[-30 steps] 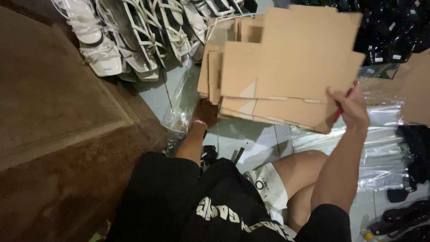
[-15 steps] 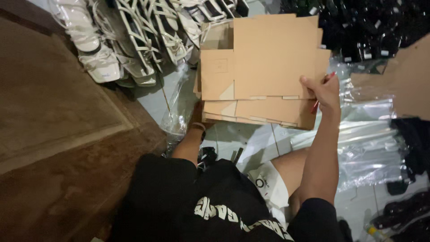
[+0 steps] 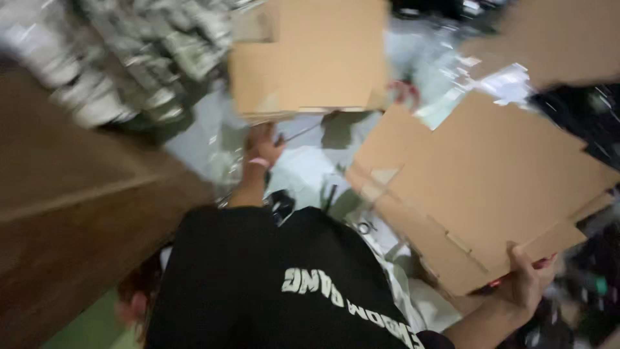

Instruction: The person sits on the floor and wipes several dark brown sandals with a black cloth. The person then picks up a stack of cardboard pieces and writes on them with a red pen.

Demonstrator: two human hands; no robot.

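Moved: since half a second ago, one flat cardboard sheet [image 3: 491, 187] has come away from the stack and swung down to the right side; the whole view has shifted and gone blurry.
Right hand: the right hand [image 3: 526, 281] holds the flat cardboard sheet by its lower corner, fingers [image 3: 516, 257] curled over the edge.
Left hand: the left hand [image 3: 263, 143] is under the near edge of the cardboard stack [image 3: 310, 58]; too blurry to tell if its fingers are wide or closed, or if it is touching.
Wrist: a pink band [image 3: 258, 162] goes round the left wrist.
Cardboard stack: it sits up at the top middle, apart from the sheet in the right hand.
Floor: pale floor [image 3: 297, 174] with shiny clear plastic bags [image 3: 491, 81] lying on it.
Sandals: light-coloured sandals [image 3: 148, 64] lie at the top left, very blurry.
Left side: a big brown wooden surface [image 3: 77, 220].
Clothes: a black shirt [image 3: 278, 278] with white letters.
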